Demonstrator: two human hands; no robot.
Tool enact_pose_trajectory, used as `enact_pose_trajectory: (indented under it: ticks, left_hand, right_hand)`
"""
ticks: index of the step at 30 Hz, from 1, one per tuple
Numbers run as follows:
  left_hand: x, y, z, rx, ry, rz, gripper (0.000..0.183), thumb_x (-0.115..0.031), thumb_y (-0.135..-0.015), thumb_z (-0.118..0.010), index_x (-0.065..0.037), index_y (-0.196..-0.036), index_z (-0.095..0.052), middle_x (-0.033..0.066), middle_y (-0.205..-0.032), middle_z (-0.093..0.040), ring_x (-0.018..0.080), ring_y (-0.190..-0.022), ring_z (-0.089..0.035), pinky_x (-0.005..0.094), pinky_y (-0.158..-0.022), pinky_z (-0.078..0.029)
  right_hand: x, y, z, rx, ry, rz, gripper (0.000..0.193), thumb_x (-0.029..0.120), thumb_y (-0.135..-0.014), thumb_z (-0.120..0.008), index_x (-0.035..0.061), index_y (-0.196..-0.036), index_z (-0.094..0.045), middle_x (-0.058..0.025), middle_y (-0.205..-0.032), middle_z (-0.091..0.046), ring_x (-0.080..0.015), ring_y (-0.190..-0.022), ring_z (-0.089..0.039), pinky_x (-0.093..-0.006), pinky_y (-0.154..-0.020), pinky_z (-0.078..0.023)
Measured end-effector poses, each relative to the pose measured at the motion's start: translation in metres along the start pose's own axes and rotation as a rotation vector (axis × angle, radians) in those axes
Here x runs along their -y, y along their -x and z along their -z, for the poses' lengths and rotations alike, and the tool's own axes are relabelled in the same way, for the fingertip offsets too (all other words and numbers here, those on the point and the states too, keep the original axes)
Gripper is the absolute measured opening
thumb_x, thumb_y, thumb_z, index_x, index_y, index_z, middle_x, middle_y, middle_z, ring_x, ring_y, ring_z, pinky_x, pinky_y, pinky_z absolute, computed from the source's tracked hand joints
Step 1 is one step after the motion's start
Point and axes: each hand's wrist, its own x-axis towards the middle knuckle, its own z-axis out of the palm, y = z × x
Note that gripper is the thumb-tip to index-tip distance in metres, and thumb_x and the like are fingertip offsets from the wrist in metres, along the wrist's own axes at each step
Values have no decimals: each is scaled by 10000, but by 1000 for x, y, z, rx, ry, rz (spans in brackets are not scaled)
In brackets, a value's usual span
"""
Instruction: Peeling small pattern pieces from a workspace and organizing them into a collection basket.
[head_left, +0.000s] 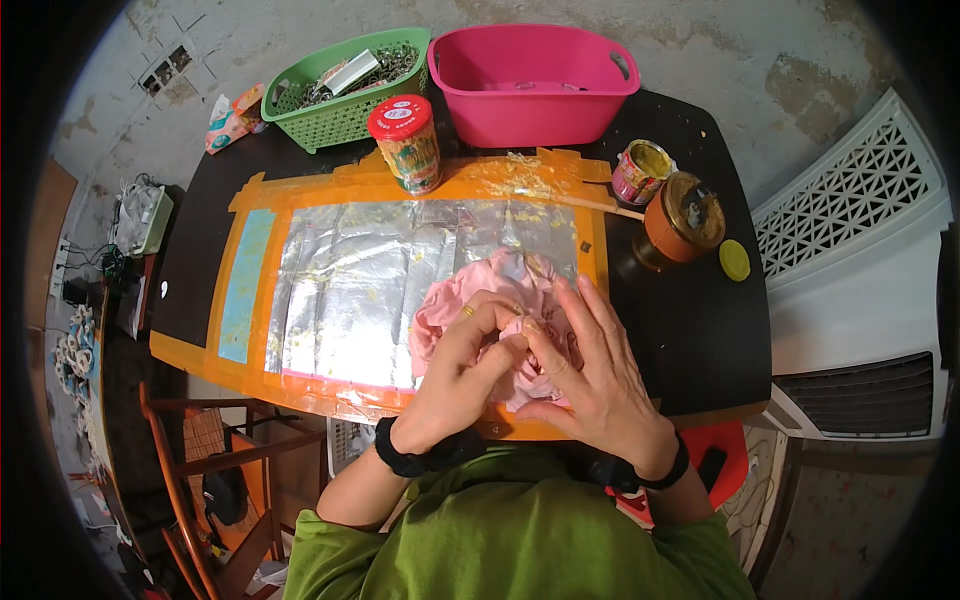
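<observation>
Pink cloth [500, 300] sits bunched on the foil sheet [360, 290]; left hand [462, 365] pinches it, right hand [590, 370] presses spread fingers. Yellow residue on the foil could smear the cloth if it drags.

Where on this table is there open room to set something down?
The foil sheet left of the pink cloth lies bare, as does the black tabletop at the far left. It is crowded along the back by the green basket, pink tub and can, and at right by the jar.
</observation>
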Motion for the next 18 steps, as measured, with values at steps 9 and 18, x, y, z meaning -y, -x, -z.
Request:
enact_pose_trajectory:
  ticks: [9, 18]
  left_hand:
    - [0, 1, 17, -75, 149, 166, 123, -99, -943, -566, 10, -982, -605, 13, -1017, -551, 108, -901, -528, 258, -826, -427]
    - [1, -2, 6, -93, -43, 53, 138, -116, -892, -714, -14, -985, -709, 37, -1082, -593, 121, -968, -560, 259, -825, -446]
  right_hand:
    - [-7, 5, 3, -54, 27, -41, 844, 332, -707, -824, 127, -1442, -465, -234, -1542, -265, -431, -1425, -267, -554, -1126, -303]
    - [-4, 2, 1, -49, 61, -2, 872, 335, -701, -823, 106, -1451, -440, -232, -1535, -282, -427, -1428, -266, -570, -1119, -310]
